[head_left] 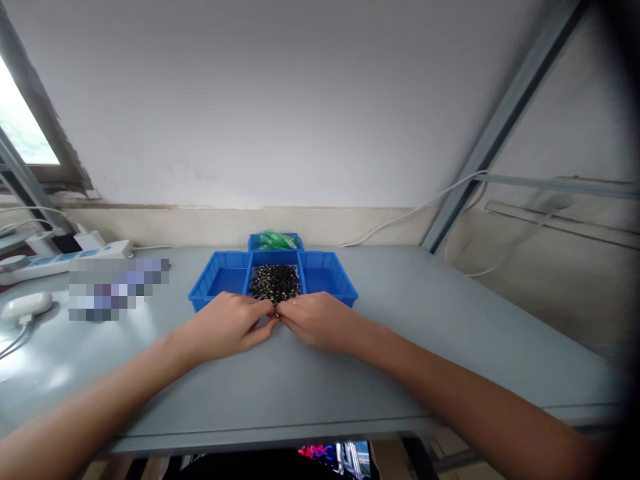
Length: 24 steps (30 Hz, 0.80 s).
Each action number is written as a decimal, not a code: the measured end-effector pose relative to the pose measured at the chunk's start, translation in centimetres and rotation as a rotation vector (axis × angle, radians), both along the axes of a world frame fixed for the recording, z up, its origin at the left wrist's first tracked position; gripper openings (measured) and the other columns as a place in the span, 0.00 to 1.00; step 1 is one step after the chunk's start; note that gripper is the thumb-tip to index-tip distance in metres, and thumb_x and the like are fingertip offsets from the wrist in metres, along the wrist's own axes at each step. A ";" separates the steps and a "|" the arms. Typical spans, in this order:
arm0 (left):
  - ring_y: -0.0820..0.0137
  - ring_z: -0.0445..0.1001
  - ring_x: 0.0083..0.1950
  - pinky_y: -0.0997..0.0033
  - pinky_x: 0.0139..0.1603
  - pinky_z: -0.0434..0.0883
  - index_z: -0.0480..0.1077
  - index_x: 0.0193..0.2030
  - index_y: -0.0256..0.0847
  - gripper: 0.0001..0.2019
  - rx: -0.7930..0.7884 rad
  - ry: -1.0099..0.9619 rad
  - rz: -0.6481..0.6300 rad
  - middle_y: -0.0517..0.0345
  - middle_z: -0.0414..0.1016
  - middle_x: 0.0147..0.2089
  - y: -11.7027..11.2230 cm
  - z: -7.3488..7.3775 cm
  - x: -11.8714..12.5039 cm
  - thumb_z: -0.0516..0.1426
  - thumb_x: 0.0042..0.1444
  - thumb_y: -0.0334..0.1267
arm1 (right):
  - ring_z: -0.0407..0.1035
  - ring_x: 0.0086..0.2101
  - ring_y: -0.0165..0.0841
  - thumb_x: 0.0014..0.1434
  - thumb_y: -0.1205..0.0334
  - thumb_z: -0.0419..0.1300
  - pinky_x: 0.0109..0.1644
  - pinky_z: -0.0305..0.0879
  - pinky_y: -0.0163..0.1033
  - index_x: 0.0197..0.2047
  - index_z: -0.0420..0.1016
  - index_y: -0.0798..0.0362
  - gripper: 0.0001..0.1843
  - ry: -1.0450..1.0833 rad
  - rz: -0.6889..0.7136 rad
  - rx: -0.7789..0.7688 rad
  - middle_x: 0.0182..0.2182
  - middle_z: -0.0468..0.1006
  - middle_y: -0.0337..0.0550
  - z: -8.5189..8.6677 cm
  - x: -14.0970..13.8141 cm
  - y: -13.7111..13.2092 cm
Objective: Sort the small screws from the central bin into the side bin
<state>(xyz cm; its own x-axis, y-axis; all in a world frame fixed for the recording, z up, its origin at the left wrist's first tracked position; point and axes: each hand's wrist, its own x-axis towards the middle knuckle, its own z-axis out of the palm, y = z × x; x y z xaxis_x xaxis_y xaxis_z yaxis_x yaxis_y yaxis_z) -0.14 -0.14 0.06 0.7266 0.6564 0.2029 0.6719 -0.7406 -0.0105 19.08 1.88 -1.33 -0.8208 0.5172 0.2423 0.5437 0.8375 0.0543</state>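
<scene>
My left hand (231, 325) and my right hand (315, 321) meet at the fingertips on the grey table (300, 387), just in front of a row of blue bins. Both hands are closed in a pinch around something tiny that I cannot make out. The middle bin (275, 283) holds a heap of small dark parts with pale specks. An empty-looking left bin (220, 280) and right bin (327, 275) flank it. Behind them a fourth blue bin (275, 241) holds green items.
A white power strip (65, 259) and a white oval device (26, 306) with a cable lie at the table's left. A blurred patch (117, 288) sits beside them. A white cable (425, 207) runs along the wall behind; a metal frame strut (500, 120) rises at right.
</scene>
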 end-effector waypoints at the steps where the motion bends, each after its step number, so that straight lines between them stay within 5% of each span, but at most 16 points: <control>1: 0.72 0.70 0.28 0.72 0.27 0.61 0.66 0.32 0.39 0.12 0.005 -0.012 -0.006 0.60 0.71 0.27 0.0 0.0 0.0 0.45 0.59 0.39 | 0.65 0.26 0.29 0.59 0.67 0.47 0.25 0.51 0.34 0.29 0.64 0.55 0.09 0.013 -0.003 -0.027 0.26 0.72 0.41 0.0 -0.1 0.0; 15: 0.74 0.68 0.27 0.73 0.26 0.60 0.65 0.30 0.39 0.11 0.040 -0.076 -0.006 0.61 0.70 0.27 -0.1 0.1 -0.1 0.47 0.58 0.40 | 0.61 0.25 0.24 0.55 0.75 0.45 0.28 0.56 0.30 0.28 0.59 0.54 0.09 0.208 0.096 -0.603 0.25 0.68 0.36 0.2 0.2 -0.2; 19: 0.74 0.68 0.27 0.75 0.26 0.60 0.65 0.32 0.39 0.10 0.036 -0.066 -0.013 0.61 0.70 0.27 -0.1 0.1 -0.1 0.47 0.58 0.40 | 0.61 0.24 0.24 0.57 0.74 0.45 0.27 0.55 0.30 0.28 0.60 0.54 0.09 0.205 0.102 -0.626 0.24 0.66 0.35 0.1 0.2 0.0; 24: 0.73 0.69 0.26 0.74 0.25 0.61 0.65 0.34 0.39 0.10 0.022 -0.039 -0.042 0.61 0.71 0.27 -0.1 0.2 -0.3 0.47 0.59 0.40 | 0.60 0.22 0.24 0.60 0.66 0.47 0.25 0.52 0.30 0.30 0.65 0.56 0.09 0.109 0.027 -0.456 0.23 0.68 0.37 0.9 0.0 -0.2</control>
